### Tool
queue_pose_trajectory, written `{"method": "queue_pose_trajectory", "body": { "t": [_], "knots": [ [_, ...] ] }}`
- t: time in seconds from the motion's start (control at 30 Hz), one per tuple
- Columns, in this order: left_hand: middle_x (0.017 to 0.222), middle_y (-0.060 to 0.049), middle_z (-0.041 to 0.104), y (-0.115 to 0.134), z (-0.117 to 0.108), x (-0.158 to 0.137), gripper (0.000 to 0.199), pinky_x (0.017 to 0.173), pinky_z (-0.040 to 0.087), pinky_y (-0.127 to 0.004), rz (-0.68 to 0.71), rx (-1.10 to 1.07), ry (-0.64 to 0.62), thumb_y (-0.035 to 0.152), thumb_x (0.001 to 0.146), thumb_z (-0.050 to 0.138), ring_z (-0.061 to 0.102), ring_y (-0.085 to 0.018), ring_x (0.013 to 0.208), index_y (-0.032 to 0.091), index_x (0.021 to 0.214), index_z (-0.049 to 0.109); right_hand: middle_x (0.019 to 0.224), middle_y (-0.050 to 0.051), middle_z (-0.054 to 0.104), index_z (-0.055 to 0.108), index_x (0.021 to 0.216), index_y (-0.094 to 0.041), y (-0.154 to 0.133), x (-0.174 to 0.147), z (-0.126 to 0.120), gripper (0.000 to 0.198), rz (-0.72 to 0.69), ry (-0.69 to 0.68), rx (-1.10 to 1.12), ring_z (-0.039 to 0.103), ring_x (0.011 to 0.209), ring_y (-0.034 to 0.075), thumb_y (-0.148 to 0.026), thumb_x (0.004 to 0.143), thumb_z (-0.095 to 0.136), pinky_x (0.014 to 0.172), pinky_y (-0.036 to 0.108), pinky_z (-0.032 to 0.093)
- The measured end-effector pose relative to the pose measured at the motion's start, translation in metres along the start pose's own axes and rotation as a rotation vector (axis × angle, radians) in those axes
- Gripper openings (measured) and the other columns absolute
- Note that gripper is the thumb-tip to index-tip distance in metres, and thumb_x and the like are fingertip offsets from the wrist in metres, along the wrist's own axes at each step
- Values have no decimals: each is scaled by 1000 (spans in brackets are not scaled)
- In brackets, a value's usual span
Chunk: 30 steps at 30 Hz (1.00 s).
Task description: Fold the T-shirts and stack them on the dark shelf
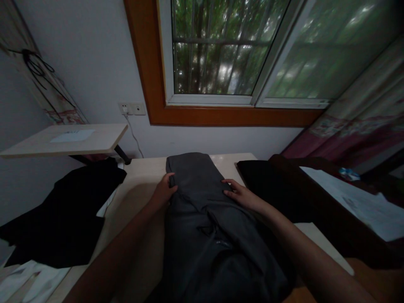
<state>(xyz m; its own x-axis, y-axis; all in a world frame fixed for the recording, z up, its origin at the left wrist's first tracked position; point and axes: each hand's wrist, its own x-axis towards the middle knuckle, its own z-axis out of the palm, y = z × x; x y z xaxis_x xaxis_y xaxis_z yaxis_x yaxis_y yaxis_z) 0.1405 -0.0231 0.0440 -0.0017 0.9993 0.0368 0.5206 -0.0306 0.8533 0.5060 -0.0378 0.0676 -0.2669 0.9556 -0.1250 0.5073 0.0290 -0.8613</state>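
A dark grey garment (192,176) lies lengthwise over the pale table (142,176), smooth at its far end and creased and bunched towards me. At its left edge my left hand (164,188) is closed on the cloth, a small fold of it showing between thumb and fingers. On the opposite edge my right hand (240,194) has its fingertips bent over the fabric, pinching it. The fingers' undersides are hidden, and the near end of the garment runs out of view at the bottom.
Black cloth (72,206) is heaped on the left, below a raised shelf (31,141) with a paper (72,135). Folded black fabric (265,185) lies right of the garment. Beyond it, white paper (356,202) rests on a dark brown surface. A cord (135,136) hangs from the wall socket.
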Motion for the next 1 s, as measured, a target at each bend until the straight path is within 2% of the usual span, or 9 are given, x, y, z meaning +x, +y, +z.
{"method": "queue_pose_trajectory", "body": {
  "t": [0.13, 0.2, 0.3, 0.43, 0.53, 0.63, 0.7, 0.87, 1.0],
  "knots": [
    [104, -4, 69, -8, -13, 3, 56, 79, 53, -32, -18, 25, 18, 21, 79, 64, 68, -18, 85, 23, 134, 52, 118, 7, 69, 51, 138, -23, 0, -5, 10, 51, -47, -81, 21, 68, 102, 22, -40, 91, 60, 92, 37, 53],
    [96, -2, 67, -13, -19, 7, 54, 76, 53, -31, -12, 82, 36, 24, 79, 66, 67, -17, 80, 22, 132, 53, 114, 7, 70, 49, 141, -23, -3, -6, 13, 51, -47, -88, -41, 69, 99, 22, -38, 93, 57, 91, 37, 54],
    [91, -1, 63, -20, -25, 17, 46, 78, 53, -31, 72, 221, 126, 24, 79, 66, 64, -17, 77, 21, 124, 60, 114, 9, 67, 53, 139, -22, -16, -4, 14, 47, -97, 31, -309, 67, 97, 22, -33, 94, 56, 92, 38, 52],
    [100, -6, 64, -21, -32, 39, 31, 90, 51, -34, 143, 309, 230, 23, 82, 61, 64, -18, 86, 20, 112, 66, 121, 14, 60, 64, 126, -18, -47, -4, 22, 35, -243, 229, -640, 61, 112, 25, -35, 97, 54, 102, 37, 45],
    [96, -6, 67, -16, -33, 60, 31, 92, 49, -34, 142, 322, 221, 26, 84, 61, 64, -21, 95, 19, 114, 65, 111, 12, 64, 68, 112, -19, -75, -5, 39, 33, -320, 97, -727, 63, 106, 23, -45, 99, 53, 95, 32, 46],
    [90, -5, 69, -12, -29, 78, 39, 86, 49, -33, 112, 331, 188, 33, 87, 62, 67, -22, 89, 18, 123, 60, 100, 7, 69, 69, 105, -22, -96, -6, 60, 35, -329, -121, -757, 67, 90, 21, -54, 96, 57, 79, 28, 46],
    [87, -4, 70, -9, -26, 88, 45, 82, 49, -31, 84, 335, 168, 37, 87, 64, 68, -21, 86, 17, 127, 57, 98, 6, 72, 69, 102, -23, -104, -5, 73, 32, -336, -221, -786, 68, 85, 21, -52, 91, 64, 72, 26, 44],
    [86, -6, 72, -7, -22, 103, 56, 78, 48, -31, 26, 334, 148, 36, 82, 70, 69, -24, 86, 16, 131, 52, 90, 4, 73, 69, 93, -22, -112, 2, 88, 9, -390, -217, -773, 68, 80, 19, -26, 88, 63, 66, 25, 38],
    [87, -5, 71, -7, -22, 112, 57, 78, 48, -31, 0, 308, 155, 24, 76, 72, 69, -23, 85, 17, 129, 53, 83, 3, 71, 69, 91, -19, -119, 5, 90, 9, -479, -196, -627, 65, 74, 15, -24, 90, 62, 66, 24, 37]
  ]
}}
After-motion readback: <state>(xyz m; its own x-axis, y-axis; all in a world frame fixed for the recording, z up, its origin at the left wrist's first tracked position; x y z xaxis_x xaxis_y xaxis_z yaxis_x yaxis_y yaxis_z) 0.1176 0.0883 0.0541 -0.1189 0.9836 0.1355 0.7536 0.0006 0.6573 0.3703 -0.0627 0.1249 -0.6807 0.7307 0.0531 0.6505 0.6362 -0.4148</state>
